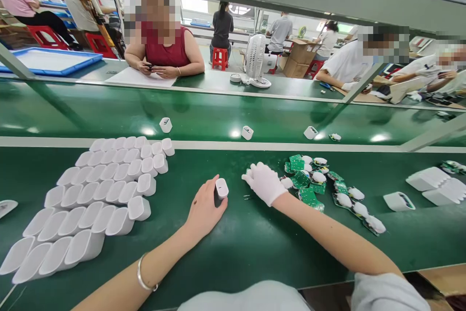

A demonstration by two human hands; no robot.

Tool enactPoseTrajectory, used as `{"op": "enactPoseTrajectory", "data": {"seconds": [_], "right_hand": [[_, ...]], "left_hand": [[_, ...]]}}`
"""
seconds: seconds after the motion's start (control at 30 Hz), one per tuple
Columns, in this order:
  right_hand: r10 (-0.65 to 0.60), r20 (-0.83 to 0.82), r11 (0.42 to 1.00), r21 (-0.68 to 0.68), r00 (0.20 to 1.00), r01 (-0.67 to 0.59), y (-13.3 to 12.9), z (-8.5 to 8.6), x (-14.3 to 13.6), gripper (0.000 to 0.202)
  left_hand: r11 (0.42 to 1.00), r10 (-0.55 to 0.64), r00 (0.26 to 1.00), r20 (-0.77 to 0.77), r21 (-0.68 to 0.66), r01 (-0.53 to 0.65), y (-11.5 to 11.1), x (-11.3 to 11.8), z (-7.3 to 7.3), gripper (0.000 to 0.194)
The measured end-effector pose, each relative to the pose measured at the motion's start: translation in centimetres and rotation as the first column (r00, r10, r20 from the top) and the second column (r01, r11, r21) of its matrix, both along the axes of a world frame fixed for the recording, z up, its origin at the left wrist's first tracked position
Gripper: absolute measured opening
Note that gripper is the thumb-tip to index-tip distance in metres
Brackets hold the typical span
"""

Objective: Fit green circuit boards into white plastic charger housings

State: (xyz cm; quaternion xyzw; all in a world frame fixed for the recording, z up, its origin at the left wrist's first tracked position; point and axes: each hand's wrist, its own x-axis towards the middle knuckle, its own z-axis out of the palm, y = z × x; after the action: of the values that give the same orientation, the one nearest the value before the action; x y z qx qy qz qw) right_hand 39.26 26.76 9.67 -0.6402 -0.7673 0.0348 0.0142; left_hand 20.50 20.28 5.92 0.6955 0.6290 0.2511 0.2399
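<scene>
My bare left hand (207,206) is closed around a small white housing (221,188) near the middle of the green bench (233,253). To its right, my right hand (263,184) wears a white glove and lies low over the bench, fingers pointing left; whether anything is under them is hidden. Just right of the glove lies a pile of green circuit boards with white domed parts (307,180). A second string of such boards (355,204) curves toward the lower right. Rows of white open housings (91,189) fill the left side.
A white housing (399,201) and stacked white housings (437,185) lie at the right. Beyond a white strip (204,145), a green belt (204,112) carries a few pieces. Metal struts (433,131) cross the right side. A person in red (165,49) sits opposite, near a white fan (256,61).
</scene>
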Motion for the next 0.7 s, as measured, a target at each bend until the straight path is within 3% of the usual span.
{"op": "enactPoseTrajectory", "data": {"seconds": [0.03,0.13,0.27,0.4,0.53,0.63,0.7], "right_hand": [[0.072,-0.047,0.997,0.03,0.996,-0.071,-0.1,-0.6,0.4,0.028],[0.199,-0.261,0.979,0.107,0.945,-0.176,0.4,-2.3,1.7,0.053],[0.132,-0.502,0.991,0.096,0.855,-0.096,1.0,-3.1,2.9,0.049],[0.036,-0.766,0.999,0.022,0.642,-0.03,-0.4,-1.8,3.0,0.038],[0.198,-0.882,0.967,0.105,0.428,-0.231,-2.9,-0.5,2.1,0.035],[0.339,-0.831,0.928,0.219,0.441,-0.301,-4.3,-1.0,1.4,0.037],[0.358,-0.81,0.925,0.239,0.465,-0.296,-4.7,-1.9,1.2,0.041]], "left_hand": [[1.0,-0.003,1.0,0.003,-0.002,0.003,0.1,0.0,0.0,0.053],[1.0,0.0,1.0,0.01,-0.023,0.001,0.4,-0.1,0.1,0.053],[0.999,-0.002,0.999,0.034,-0.044,0.004,0.5,-0.2,0.5,0.051],[0.997,-0.047,0.996,0.076,-0.056,0.051,0.6,-0.4,0.9,0.049],[0.983,-0.17,0.975,0.14,-0.045,0.178,0.7,-0.6,1.1,0.052],[0.966,-0.253,0.959,0.124,-0.019,0.258,0.6,-0.6,1.3,0.053],[0.956,-0.291,0.952,0.092,-0.014,0.293,0.6,-0.6,1.3,0.053]]}}
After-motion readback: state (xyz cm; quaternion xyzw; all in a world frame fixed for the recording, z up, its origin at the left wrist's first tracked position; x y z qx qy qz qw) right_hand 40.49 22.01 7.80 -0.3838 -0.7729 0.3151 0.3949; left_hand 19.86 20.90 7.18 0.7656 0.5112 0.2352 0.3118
